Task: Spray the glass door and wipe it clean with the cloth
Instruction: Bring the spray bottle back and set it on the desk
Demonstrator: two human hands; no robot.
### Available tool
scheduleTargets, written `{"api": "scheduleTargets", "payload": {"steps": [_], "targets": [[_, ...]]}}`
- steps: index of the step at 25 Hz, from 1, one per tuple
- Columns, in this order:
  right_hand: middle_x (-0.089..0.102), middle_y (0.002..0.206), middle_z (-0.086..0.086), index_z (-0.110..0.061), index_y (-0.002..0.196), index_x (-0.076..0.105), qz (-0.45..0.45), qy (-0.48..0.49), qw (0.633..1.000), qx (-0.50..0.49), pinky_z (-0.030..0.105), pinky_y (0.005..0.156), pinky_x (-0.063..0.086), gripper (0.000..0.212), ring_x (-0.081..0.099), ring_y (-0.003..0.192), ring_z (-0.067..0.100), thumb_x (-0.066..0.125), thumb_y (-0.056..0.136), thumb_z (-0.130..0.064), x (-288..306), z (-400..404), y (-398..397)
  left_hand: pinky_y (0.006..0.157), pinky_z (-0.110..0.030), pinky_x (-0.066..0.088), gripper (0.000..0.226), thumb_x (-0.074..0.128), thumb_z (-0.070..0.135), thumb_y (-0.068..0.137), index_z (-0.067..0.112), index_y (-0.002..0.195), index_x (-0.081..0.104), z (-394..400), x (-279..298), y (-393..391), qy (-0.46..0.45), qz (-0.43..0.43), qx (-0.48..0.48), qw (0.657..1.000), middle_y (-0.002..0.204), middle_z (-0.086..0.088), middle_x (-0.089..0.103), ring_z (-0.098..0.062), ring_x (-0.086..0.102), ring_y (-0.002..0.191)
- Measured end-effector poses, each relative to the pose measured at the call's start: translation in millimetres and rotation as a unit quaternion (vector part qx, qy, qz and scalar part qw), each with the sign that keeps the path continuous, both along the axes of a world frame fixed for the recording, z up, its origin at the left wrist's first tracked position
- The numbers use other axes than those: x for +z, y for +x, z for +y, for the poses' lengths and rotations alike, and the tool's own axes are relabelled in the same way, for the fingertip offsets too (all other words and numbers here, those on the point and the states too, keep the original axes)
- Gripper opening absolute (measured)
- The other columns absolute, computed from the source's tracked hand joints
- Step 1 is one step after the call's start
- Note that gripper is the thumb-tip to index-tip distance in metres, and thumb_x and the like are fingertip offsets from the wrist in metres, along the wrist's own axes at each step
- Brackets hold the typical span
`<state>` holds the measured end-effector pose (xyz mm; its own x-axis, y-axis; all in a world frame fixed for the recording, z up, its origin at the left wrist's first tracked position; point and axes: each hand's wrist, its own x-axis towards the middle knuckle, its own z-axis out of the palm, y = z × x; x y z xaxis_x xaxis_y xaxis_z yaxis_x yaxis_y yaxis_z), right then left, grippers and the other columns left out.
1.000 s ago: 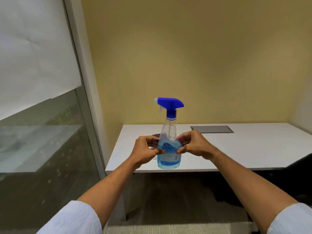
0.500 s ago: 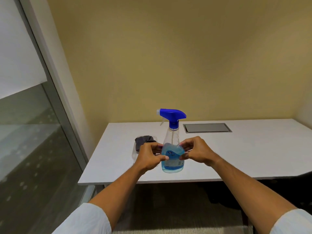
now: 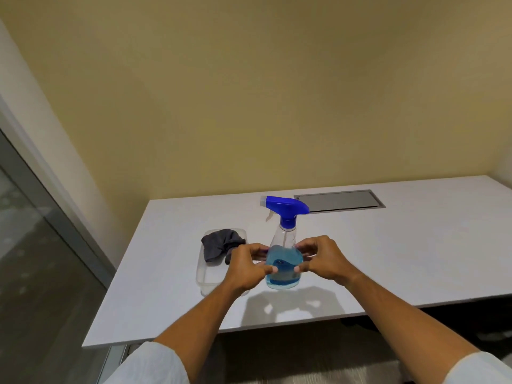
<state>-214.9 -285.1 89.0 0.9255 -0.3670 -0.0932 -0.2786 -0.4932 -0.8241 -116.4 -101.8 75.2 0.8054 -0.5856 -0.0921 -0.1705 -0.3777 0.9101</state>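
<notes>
A clear spray bottle (image 3: pixel 283 245) with a blue trigger head and blue liquid stands upright, just above or on the white table (image 3: pixel 388 259). My left hand (image 3: pixel 245 268) grips its left side and my right hand (image 3: pixel 322 260) grips its right side, fingertips on the label. A dark grey cloth (image 3: pixel 220 245) lies crumpled in a clear plastic tray (image 3: pixel 206 281) just left of my left hand. The glass door (image 3: pixel 33 259) runs along the left edge of the view.
A grey metal cable hatch (image 3: pixel 339 201) is set flush in the table behind the bottle. A yellow wall stands behind the table. The door's grey frame (image 3: pixel 69 225) meets the table's left corner. Dark floor shows below the table's front edge.
The view has swung right and down, so the glass door slid towards the left edge. Both hands have brought the bottle lower, over the table, and the cloth and tray came into view.
</notes>
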Motion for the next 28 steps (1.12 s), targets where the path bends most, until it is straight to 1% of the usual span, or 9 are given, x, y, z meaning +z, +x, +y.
{"api": "scheduleTargets", "payload": {"steps": [3,7,8,11,15,17,19,21,28], "targets": [[0.070,0.097,-0.004,-0.015,0.104,0.072,0.008,0.006,1.000,-0.015,0.016,0.071,0.056,0.035,0.068,0.084,0.014,0.085,0.072,-0.010,-22,-12,22,0.084,-0.029,0.059,0.040,0.084,0.012,0.072,0.017,0.109,0.070,-14,-21,23,0.018,0.011,0.007,1.000,0.102,0.005,0.071,-0.013,0.068,0.092],[0.070,0.097,-0.003,-0.012,0.109,0.071,0.022,0.015,0.999,-0.018,0.011,0.069,0.054,0.040,0.068,0.083,0.012,0.085,0.071,-0.009,-48,-28,44,0.076,-0.016,0.056,0.039,0.085,0.009,0.070,0.016,0.106,0.071,-32,-45,44,0.030,0.030,0.019,0.999,0.099,0.006,0.071,-0.011,0.068,0.089],[0.070,0.097,-0.002,-0.012,0.109,0.071,0.025,0.017,0.999,-0.021,0.011,0.069,0.055,0.042,0.069,0.084,0.012,0.086,0.070,-0.008,-56,-32,50,0.076,-0.017,0.056,0.039,0.085,0.009,0.070,0.015,0.106,0.071,-37,-52,49,0.031,0.031,0.023,0.999,0.099,0.005,0.071,-0.012,0.069,0.090],[0.071,0.100,0.001,-0.010,0.110,0.071,0.025,0.021,0.999,-0.032,0.021,0.078,0.058,0.044,0.070,0.087,0.016,0.086,0.068,-0.006,-77,-43,65,0.084,-0.028,0.058,0.040,0.085,0.009,0.070,0.013,0.107,0.071,-50,-71,59,0.041,0.039,0.045,0.997,0.102,0.001,0.072,-0.014,0.069,0.092],[0.069,0.101,0.000,-0.008,0.113,0.069,0.043,0.045,0.997,-0.048,0.029,0.084,0.057,0.046,0.069,0.092,0.021,0.085,0.069,-0.005,-100,-54,78,0.087,-0.032,0.059,0.040,0.084,0.009,0.070,0.011,0.108,0.070,-66,-90,68,0.062,0.046,0.059,0.995,0.103,-0.001,0.072,-0.016,0.069,0.093],[0.069,0.100,0.000,-0.008,0.113,0.068,0.048,0.052,0.996,-0.050,0.029,0.085,0.057,0.046,0.068,0.092,0.020,0.085,0.070,-0.006,-109,-59,84,0.088,-0.037,0.058,0.042,0.084,0.009,0.071,0.010,0.110,0.069,-73,-96,72,0.074,0.058,0.069,0.993,0.105,-0.002,0.072,-0.018,0.069,0.095],[0.068,0.100,-0.001,-0.009,0.113,0.068,0.054,0.055,0.996,-0.049,0.021,0.079,0.055,0.046,0.067,0.091,0.019,0.085,0.071,-0.007,-115,-62,88,0.089,-0.039,0.058,0.043,0.084,0.008,0.071,0.009,0.112,0.069,-77,-102,75,0.081,0.061,0.072,0.992,0.107,-0.004,0.071,-0.020,0.068,0.097],[0.067,0.100,-0.003,-0.009,0.114,0.067,0.060,0.055,0.996,-0.045,0.017,0.076,0.052,0.046,0.066,0.091,0.017,0.085,0.071,-0.009,-120,-64,91,0.090,-0.037,0.058,0.042,0.083,0.009,0.073,0.009,0.112,0.068,-80,-104,76,0.091,0.057,0.069,0.992,0.108,-0.003,0.071,-0.020,0.068,0.097],[0.066,0.104,-0.003,-0.010,0.116,0.066,0.066,0.050,0.996,-0.038,0.024,0.082,0.053,0.047,0.064,0.093,0.017,0.084,0.073,-0.012,-127,-69,97,0.083,-0.027,0.057,0.040,0.081,0.009,0.075,0.011,0.112,0.066,-83,-107,81,0.111,0.056,0.066,0.990,0.105,0.001,0.069,-0.016,0.066,0.095]]}}
